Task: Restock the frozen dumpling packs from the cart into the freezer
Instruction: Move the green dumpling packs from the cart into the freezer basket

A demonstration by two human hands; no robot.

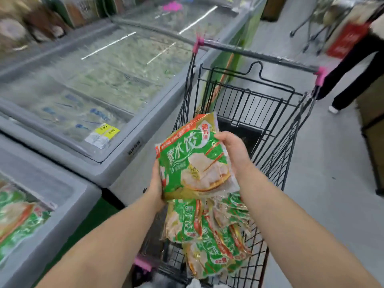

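One dumpling pack (195, 156) gripped two-handed: left hand (155, 183) curled on lower-left edge, right hand (232, 151) curled on upper-right edge. Held above cart (259, 96), remaining packs (207, 229) piled at 6 o'clock. Long axis roughly 1-to-7 o'clock. Near freezer (68, 196), matching green packs inside, at 8 o'clock from pack; left hand nearer. Far freezer (133, 142) at 10 o'clock, lid looks closed. Probably leftward swing next.

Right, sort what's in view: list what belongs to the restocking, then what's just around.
Job: dumpling pack gripped by left hand and right hand; spare packs in the shopping cart; near freezer holding matching packs.
Around: glass-lidded freezer, yellow price stickers, passer-by.
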